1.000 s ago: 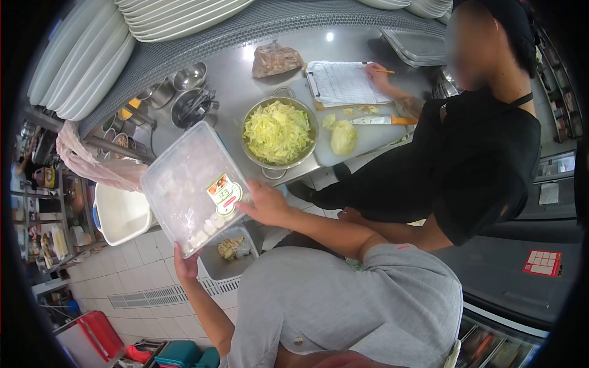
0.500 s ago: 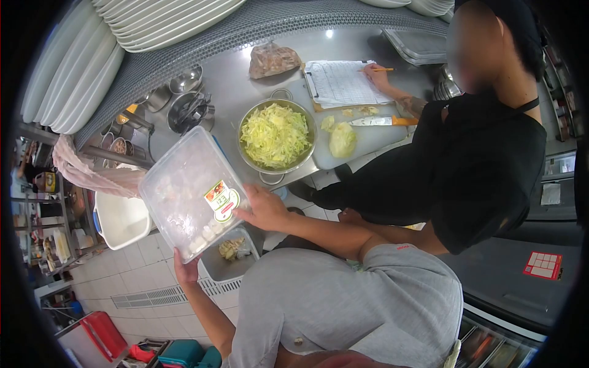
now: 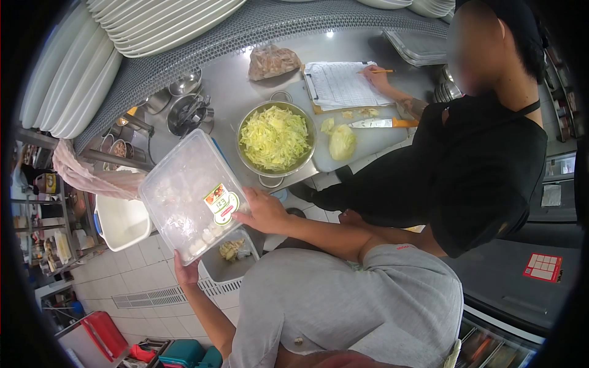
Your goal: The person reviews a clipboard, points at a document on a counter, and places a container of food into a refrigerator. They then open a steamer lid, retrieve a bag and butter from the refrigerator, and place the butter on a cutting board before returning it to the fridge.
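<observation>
A translucent plastic food container (image 3: pixel 184 190) with a green and white label is held tilted in front of me. My left hand (image 3: pixel 187 270) grips its lower left edge. On the right side, my right hand (image 3: pixel 265 211) is closed around the edge, thumb on the face near the label. Pale contents show blurrily through the plastic. Just beyond the container, a metal colander-like bowl (image 3: pixel 274 138) with loop handles holds shredded cabbage (image 3: pixel 274 136) on the steel counter. Partly behind the container, a bin (image 3: pixel 215 265) below holds pale scraps.
A co-worker in black (image 3: pixel 485 172) writes on a clipboard sheet (image 3: pixel 343 86) at right. Nearby lie a cutting board (image 3: pixel 380 138), a cabbage piece (image 3: pixel 342 144) and an orange-handled knife (image 3: pixel 374 123). Stacked plates (image 3: pixel 165 24) sit above; a white tub (image 3: pixel 123 227) stands at left.
</observation>
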{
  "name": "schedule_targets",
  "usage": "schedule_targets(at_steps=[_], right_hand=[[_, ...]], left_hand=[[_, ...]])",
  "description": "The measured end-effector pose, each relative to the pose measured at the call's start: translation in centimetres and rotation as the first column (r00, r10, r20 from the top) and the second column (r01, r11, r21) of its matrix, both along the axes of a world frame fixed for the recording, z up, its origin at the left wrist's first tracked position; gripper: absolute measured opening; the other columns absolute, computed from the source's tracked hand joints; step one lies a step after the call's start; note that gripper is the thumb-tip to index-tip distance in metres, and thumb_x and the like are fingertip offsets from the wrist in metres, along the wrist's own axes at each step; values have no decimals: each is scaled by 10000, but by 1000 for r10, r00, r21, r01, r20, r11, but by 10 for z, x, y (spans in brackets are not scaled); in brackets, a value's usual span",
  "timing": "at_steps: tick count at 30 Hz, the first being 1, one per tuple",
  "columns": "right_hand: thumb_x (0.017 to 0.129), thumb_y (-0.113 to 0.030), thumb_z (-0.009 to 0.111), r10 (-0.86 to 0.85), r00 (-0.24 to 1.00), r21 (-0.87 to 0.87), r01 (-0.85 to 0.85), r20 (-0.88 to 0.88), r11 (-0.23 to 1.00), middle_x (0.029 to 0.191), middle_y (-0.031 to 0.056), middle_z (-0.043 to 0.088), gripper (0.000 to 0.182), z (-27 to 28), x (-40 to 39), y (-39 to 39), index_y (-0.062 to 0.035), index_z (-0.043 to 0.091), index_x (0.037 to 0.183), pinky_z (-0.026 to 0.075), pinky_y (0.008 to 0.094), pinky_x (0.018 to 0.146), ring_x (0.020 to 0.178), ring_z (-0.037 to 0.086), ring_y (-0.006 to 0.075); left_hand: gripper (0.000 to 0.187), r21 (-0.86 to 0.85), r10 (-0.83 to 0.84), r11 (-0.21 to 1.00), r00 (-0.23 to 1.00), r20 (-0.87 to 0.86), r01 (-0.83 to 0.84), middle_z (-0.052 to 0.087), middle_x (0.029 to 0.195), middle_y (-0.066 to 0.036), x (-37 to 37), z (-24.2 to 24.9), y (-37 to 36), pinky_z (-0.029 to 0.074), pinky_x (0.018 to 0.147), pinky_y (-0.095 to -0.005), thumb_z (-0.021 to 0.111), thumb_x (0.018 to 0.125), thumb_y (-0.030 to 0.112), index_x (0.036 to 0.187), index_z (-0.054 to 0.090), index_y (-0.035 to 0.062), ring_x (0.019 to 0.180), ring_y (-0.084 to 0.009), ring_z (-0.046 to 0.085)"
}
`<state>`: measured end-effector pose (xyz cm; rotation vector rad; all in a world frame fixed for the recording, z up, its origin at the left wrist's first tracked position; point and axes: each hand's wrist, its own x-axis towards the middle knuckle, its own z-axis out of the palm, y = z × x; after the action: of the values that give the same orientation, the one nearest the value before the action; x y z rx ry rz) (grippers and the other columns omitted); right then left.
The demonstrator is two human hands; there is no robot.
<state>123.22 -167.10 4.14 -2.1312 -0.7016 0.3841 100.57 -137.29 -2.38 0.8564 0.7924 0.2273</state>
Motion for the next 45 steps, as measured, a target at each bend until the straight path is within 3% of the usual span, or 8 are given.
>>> schedule_targets(at_steps=[24, 30, 32, 34, 37, 39, 42, 45], right_hand=[[870, -454, 671, 0, 999, -5, 0, 39, 1000, 1150, 264, 588, 714, -2, -1, -1, 87, 437, 1273, 508, 482, 849, 1057, 603, 420], [851, -478, 680, 104, 969, -91, -127, -226, 988, 1009, 201, 655, 544, 71, 32, -24, -18, 593, 1128, 528, 443, 771, 944, 656, 343], [853, -448, 690, -32, 980, 135, 59, -194, 989, 861, 145, 679, 427, 75, 59, -41, -63, 652, 1033, 525, 400, 693, 806, 670, 280], [854, -412, 696, -267, 960, 139, 277, -84, 951, 785, 117, 679, 384, 64, 106, -63, -59, 664, 1004, 519, 371, 657, 708, 658, 254], [854, -361, 683, -569, 786, 73, 571, 242, 818, 849, 142, 700, 410, 32, 194, -112, -47, 649, 1115, 529, 437, 741, 809, 676, 339], [882, -313, 635, -609, 742, -157, 662, 280, 733, 945, 176, 696, 419, 18, 236, -141, -29, 607, 1190, 527, 459, 823, 908, 673, 357], [894, -247, 588, -465, 796, -367, 596, 387, 715, 1055, 204, 670, 407, -6, 269, -159, -18, 572, 1229, 519, 467, 878, 975, 652, 377], [879, -194, 553, -311, 828, -404, 512, 466, 758, 1103, 218, 641, 388, -25, 283, -160, -42, 557, 1235, 513, 483, 888, 1002, 630, 408]], left_hand=[[672, 0, 20, 1000, 1000, 4, -20, 531, 1378, -142, 2, 4, -4, 510, 901, -461, 588, 949, 471, 1415, 407, 23, 1198, -308, 561], [664, 5, -9, 1000, 1000, 23, 9, 530, 1379, -142, 1, 1, -1, 509, 901, -462, 579, 954, 470, 1415, 408, 23, 1200, -307, 559], [671, 5, -9, 1000, 1000, 19, 9, 525, 1383, -145, -1, 2, -2, 505, 913, -471, 579, 953, 471, 1420, 402, 23, 1210, -310, 553], [676, 3, 3, 1000, 1000, 16, -3, 520, 1387, -148, 1, 2, -2, 501, 924, -479, 578, 953, 472, 1423, 397, 22, 1219, -313, 548], [681, 1, 29, 1000, 1000, 6, -29, 512, 1396, -151, 2, 2, -4, 496, 934, -489, 577, 953, 472, 1428, 391, 20, 1232, -319, 540], [683, 7, 30, 1000, 1000, 7, -30, 505, 1404, -152, 2, 4, -5, 494, 940, -494, 576, 954, 470, 1431, 385, 19, 1241, -322, 534], [681, -1, 23, 1000, 1000, 12, -23, 497, 1413, -153, 0, 0, -3, 492, 949, -492, 569, 959, 464, 1436, 376, 17, 1249, -324, 529], [687, -8, 27, 1000, 999, 25, -26, 485, 1424, -154, 0, -2, -3, 477, 970, -495, 557, 964, 467, 1442, 363, 13, 1264, -327, 515]])
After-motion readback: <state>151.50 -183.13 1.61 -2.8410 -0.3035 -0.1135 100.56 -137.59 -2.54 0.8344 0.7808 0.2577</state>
